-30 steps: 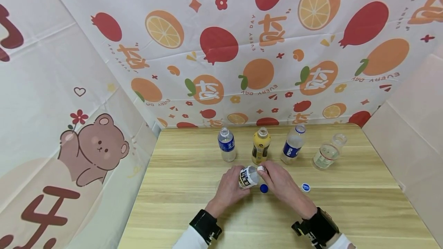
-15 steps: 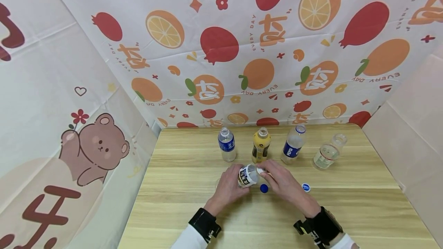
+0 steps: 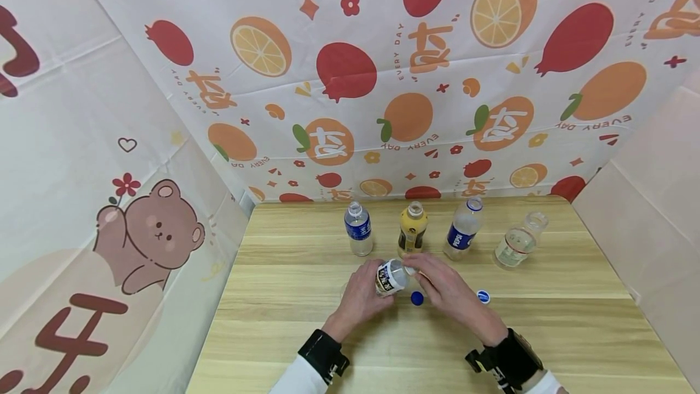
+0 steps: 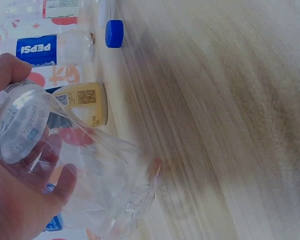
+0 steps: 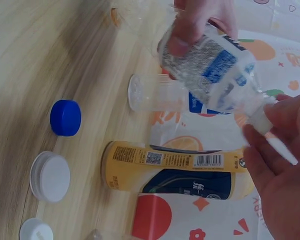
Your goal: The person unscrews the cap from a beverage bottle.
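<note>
My left hand (image 3: 363, 290) grips a clear plastic bottle (image 3: 389, 278) with a white and black label, tilted with its neck toward the right. The thumb and fingers of my right hand (image 3: 445, 287) pinch the white cap (image 5: 261, 118) at the bottle's mouth. In the head view these fingers mostly hide the cap. Below the bottle a blue cap (image 3: 417, 298) lies on the table between the hands. Clear thin plastic (image 4: 115, 180) shows beside my left hand in the left wrist view.
Behind the hands, uncapped bottles stand along the wooden table (image 3: 273, 321): a blue-labelled one (image 3: 358, 230), a yellow one (image 3: 412, 230), a Pepsi bottle (image 3: 461, 236) and a wide-mouthed one (image 3: 516, 247). A white and blue cap (image 3: 483, 296) lies near my right wrist.
My right fingers have shifted round the white cap, covering more of it, and the right wrist has moved slightly right. The bottle has tipped a little; my left hand stays nearly in place.
</note>
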A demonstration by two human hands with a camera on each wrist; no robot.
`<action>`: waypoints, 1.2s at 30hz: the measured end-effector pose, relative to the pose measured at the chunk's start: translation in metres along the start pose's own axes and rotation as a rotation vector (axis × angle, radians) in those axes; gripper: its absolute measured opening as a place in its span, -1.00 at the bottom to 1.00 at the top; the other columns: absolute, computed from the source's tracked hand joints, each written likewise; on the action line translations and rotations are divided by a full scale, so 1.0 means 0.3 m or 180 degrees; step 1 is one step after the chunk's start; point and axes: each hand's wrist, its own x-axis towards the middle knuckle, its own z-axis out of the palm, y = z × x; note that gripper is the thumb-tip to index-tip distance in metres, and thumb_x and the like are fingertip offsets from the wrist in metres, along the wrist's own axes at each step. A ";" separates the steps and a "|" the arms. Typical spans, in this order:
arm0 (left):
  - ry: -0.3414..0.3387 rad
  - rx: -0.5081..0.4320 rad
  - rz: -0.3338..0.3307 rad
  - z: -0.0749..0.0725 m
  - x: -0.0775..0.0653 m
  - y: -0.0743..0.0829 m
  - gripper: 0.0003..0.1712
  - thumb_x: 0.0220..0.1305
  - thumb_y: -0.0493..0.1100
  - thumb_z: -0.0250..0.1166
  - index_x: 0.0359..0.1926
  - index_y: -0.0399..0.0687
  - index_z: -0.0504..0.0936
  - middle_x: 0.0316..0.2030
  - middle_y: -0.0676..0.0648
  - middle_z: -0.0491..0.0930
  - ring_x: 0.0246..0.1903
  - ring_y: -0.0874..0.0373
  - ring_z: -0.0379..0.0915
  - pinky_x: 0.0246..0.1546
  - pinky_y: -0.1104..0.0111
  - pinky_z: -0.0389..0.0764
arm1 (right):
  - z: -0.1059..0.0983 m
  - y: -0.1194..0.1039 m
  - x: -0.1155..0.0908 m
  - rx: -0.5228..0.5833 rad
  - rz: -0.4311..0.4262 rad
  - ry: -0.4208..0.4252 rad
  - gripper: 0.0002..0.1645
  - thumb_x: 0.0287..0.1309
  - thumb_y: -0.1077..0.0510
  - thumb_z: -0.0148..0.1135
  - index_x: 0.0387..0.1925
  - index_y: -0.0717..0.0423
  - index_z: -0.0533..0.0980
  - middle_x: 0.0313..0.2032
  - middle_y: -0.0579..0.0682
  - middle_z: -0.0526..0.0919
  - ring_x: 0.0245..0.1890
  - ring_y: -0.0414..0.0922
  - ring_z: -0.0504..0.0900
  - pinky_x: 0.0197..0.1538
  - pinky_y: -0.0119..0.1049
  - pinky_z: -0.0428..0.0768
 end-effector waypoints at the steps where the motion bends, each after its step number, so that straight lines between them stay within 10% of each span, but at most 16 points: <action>1: 0.0025 -0.0010 0.0000 0.001 0.001 0.000 -0.22 -0.11 -0.09 0.64 0.15 -0.11 0.49 -0.09 -0.04 0.61 -0.15 0.12 0.55 -0.09 0.24 0.64 | 0.001 0.000 -0.003 0.0003 0.0026 -0.0003 -0.50 0.31 0.35 0.32 0.25 0.10 0.54 0.35 0.05 0.53 0.30 0.05 0.54 0.23 0.07 0.59; 12: 0.0154 0.0251 0.0049 0.005 0.009 0.012 -0.20 -0.15 -0.09 0.67 0.14 -0.10 0.51 -0.11 -0.04 0.61 -0.16 0.11 0.55 -0.11 0.24 0.63 | 0.020 -0.013 -0.013 -0.0161 0.0735 -0.0127 -0.10 0.36 -0.18 0.32 0.55 0.09 0.23 0.57 0.12 0.17 0.53 0.21 0.16 0.43 0.39 0.18; 19: 0.0124 0.0373 0.0050 0.013 0.005 0.012 -0.18 -0.15 -0.05 0.68 0.16 -0.08 0.51 -0.08 -0.03 0.61 -0.14 0.12 0.54 -0.10 0.24 0.62 | 0.031 -0.025 0.000 -0.0363 0.1143 0.0058 -0.38 0.49 -0.20 0.15 0.32 0.13 0.49 0.05 0.06 0.68 0.03 0.00 0.65 0.03 0.01 0.65; 24: 0.0073 0.0398 0.0038 0.012 0.005 0.014 -0.17 -0.13 -0.04 0.68 0.17 -0.09 0.50 -0.06 -0.03 0.60 -0.12 0.12 0.54 -0.09 0.24 0.62 | 0.032 -0.024 0.011 -0.0327 0.1035 0.0291 -0.67 0.40 -0.06 0.33 -0.05 0.10 0.62 -0.38 -0.22 0.51 -0.41 -0.29 0.45 -0.43 -0.41 0.47; 36: 0.0027 0.0392 0.0037 0.009 0.002 0.013 -0.19 -0.12 -0.04 0.66 0.17 -0.09 0.49 -0.07 -0.02 0.60 -0.13 0.12 0.53 -0.12 0.26 0.61 | 0.021 -0.033 0.014 -0.0046 0.0873 0.0244 -0.82 0.35 0.13 0.37 -0.09 0.05 0.57 -0.28 -0.22 0.53 -0.29 -0.26 0.50 -0.27 -0.35 0.59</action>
